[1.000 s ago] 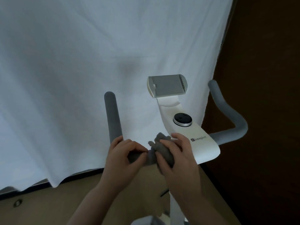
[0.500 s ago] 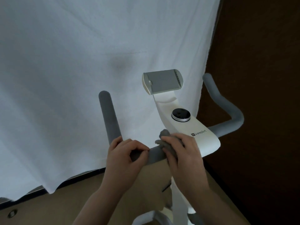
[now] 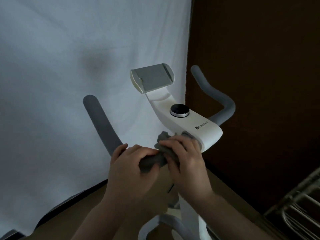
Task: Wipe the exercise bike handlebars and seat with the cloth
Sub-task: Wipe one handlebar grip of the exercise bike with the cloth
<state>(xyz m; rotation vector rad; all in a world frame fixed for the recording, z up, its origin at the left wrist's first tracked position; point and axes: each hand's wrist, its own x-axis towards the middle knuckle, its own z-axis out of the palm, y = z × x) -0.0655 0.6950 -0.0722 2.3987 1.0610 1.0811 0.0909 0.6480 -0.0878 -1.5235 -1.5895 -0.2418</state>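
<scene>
Fingers (image 3: 174,144) of the right hand (image 3: 187,158) curl round the grey cloth (image 3: 164,141), bunched on the left handlebar (image 3: 103,123) just beside the white console (image 3: 200,130); the left hand (image 3: 131,165) grips the bar alongside. Step in hand, likely: wiping the inner bar; next, slide outward along the grip. Since half a second ago the cloth sits nearer the console.

The left hand (image 3: 128,163) curls around the grey foam-padded left handlebar (image 3: 102,123), while the right hand (image 3: 185,158) presses a crumpled grey cloth (image 3: 164,141) onto the same bar beside the white plastic console (image 3: 195,129), before a white hanging sheet (image 3: 69,66)
</scene>
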